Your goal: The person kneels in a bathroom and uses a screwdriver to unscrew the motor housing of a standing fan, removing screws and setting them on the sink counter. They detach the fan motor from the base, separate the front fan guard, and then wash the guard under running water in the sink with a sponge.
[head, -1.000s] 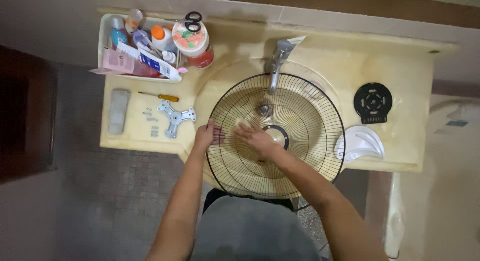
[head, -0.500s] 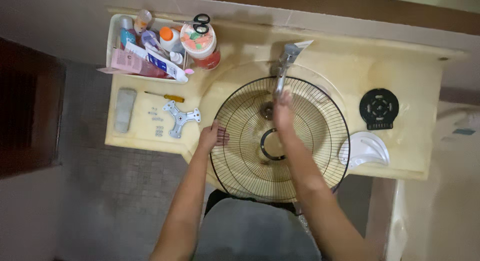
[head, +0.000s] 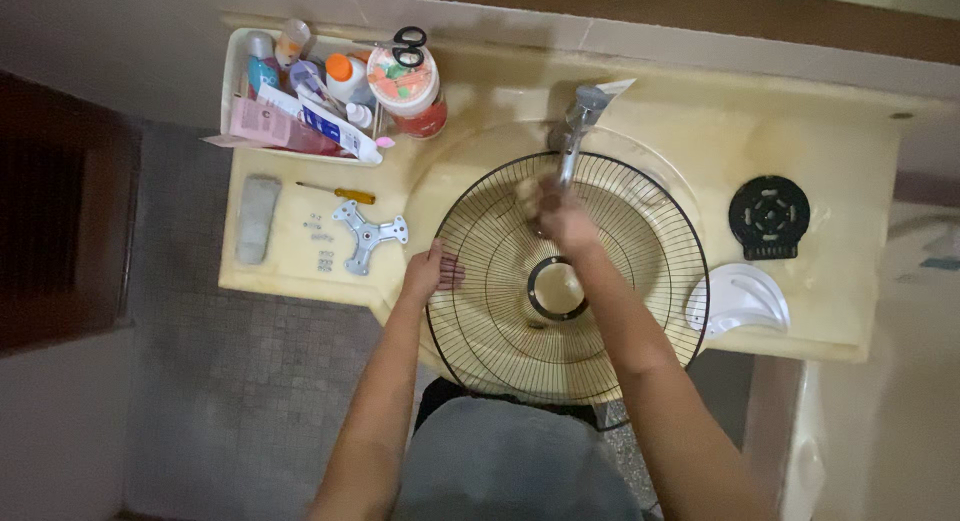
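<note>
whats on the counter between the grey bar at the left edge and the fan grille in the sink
In the head view, between the grey bar and the fan grille lie a few small screws, a yellow-handled screwdriver and a metal cross-shaped bracket.

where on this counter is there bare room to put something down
Bare counter lies behind the faucet, toward the round black part. Crowded: the tray corner, the metal bracket with small screws, and the sink under the fan grille.
</note>
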